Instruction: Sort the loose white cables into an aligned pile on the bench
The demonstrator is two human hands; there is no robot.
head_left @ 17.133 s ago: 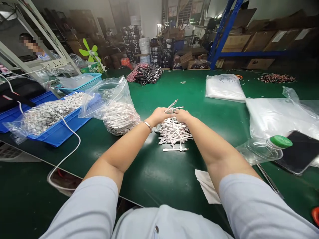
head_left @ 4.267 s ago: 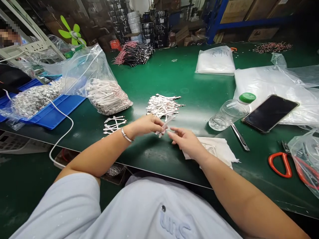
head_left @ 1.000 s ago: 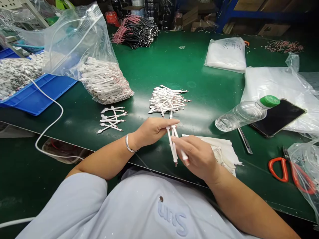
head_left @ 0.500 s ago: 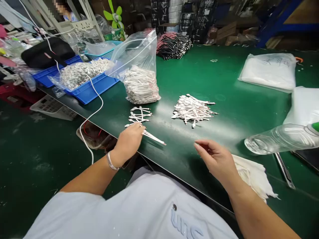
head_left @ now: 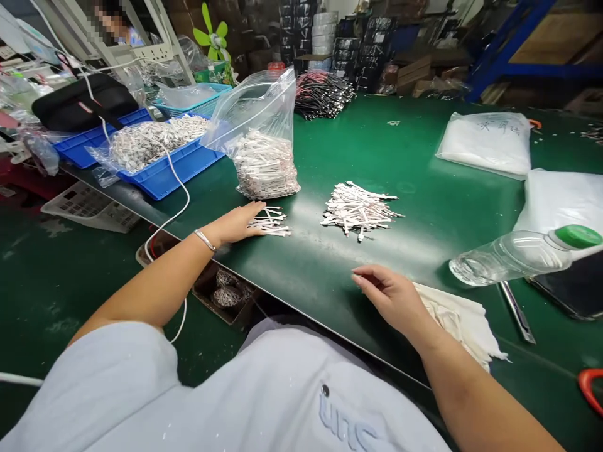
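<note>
My left hand lies flat with fingers stretched out on a small group of white connector cables near the green table's front edge. My right hand hovers open and empty just above the table, fingers loosely curled, beside a white cloth. Between the hands, further back, lies a loose pile of the same white cables. A clear plastic bag full of such cables stands behind my left hand.
A blue tray with bagged parts sits at the left with a white cord across it. A plastic bottle lies on its side at the right by a phone and a metal tool. White bags and black-pink wires lie further back.
My left hand has carried the white cables leftward and laid them on the small group, now resting flat on it. My right hand stays open near the cloth.
</note>
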